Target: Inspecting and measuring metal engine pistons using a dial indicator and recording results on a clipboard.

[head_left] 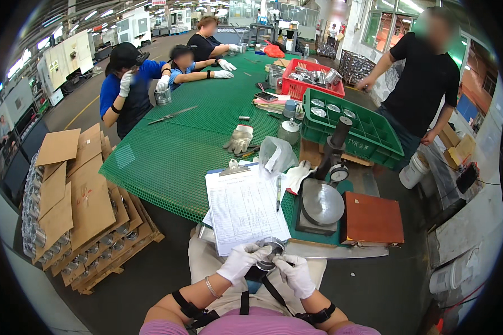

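Over my lap, close to the table's near edge, I hold a shiny round metal part [273, 245] that looks like a piston. My left hand [243, 263], in a white glove, grips its left side with thumb and fingers. The gloved fingers of my right hand [296, 276] are pinched at its lower right rim; whether they hold anything small besides is hidden. Just beyond it lies a clipboard [233, 169] with a filled-in paper sheet [243, 209] and a pen [278, 193]. To the right stands a dial gauge [338, 173] on a column above a round metal plate [322, 202].
A reddish-brown case [373, 218] sits right of the gauge. Beyond are a green divided crate [369, 146] and a red crate [300, 88] of metal parts. Gloves [240, 139] lie on the green table mat [167, 167]. Stacked cardboard and parts [89, 204] stand left. Several people are around the table.
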Demonstrator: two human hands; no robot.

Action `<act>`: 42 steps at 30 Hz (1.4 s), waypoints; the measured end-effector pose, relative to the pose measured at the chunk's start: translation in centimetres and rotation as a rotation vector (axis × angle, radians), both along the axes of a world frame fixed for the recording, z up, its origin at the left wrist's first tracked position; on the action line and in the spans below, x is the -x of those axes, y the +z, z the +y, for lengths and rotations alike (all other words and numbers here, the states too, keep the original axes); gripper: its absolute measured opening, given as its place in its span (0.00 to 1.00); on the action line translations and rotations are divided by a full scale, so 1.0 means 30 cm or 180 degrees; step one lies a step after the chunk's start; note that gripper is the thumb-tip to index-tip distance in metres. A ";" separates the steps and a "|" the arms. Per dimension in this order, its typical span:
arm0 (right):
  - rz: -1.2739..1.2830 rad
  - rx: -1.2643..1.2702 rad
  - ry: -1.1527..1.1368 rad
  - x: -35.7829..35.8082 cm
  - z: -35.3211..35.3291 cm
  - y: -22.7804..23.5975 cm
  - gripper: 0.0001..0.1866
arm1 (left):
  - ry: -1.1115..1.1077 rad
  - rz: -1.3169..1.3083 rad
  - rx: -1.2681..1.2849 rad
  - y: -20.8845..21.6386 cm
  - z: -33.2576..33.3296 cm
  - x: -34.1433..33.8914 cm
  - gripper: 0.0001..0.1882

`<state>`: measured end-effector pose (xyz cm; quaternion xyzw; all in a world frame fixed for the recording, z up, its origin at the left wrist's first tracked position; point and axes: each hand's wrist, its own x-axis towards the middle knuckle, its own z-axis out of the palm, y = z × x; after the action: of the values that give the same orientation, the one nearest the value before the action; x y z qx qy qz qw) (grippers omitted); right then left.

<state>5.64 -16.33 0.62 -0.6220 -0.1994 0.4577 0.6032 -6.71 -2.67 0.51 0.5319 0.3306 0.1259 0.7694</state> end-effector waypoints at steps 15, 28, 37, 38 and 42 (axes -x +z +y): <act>-0.0216 -0.0009 0.0017 -0.004 -0.026 0.034 0.11 | -0.0332 -0.0163 -0.0244 -0.027 -0.015 0.006 0.18; -0.1374 -0.0416 -0.0014 0.003 -0.089 -0.059 0.13 | -0.0308 0.0087 -0.0828 -0.024 -0.042 -0.023 0.23; 0.0114 -0.0126 -0.0472 -0.008 -0.050 -0.073 0.17 | -0.0183 0.0499 -0.1446 0.004 -0.006 -0.029 0.22; 0.0316 0.0083 -0.0269 -0.038 -0.066 -0.078 0.25 | -0.0113 0.0539 -0.1432 0.009 0.005 -0.016 0.22; 0.1360 -0.0158 0.0018 -0.106 -0.145 0.001 0.33 | 0.0445 -0.0095 -0.0994 0.028 0.047 -0.007 0.18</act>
<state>8.83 -20.67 0.66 -0.4952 -0.0798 0.5758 0.6456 -6.50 -1.28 1.35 0.6188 0.3317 0.2369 0.6716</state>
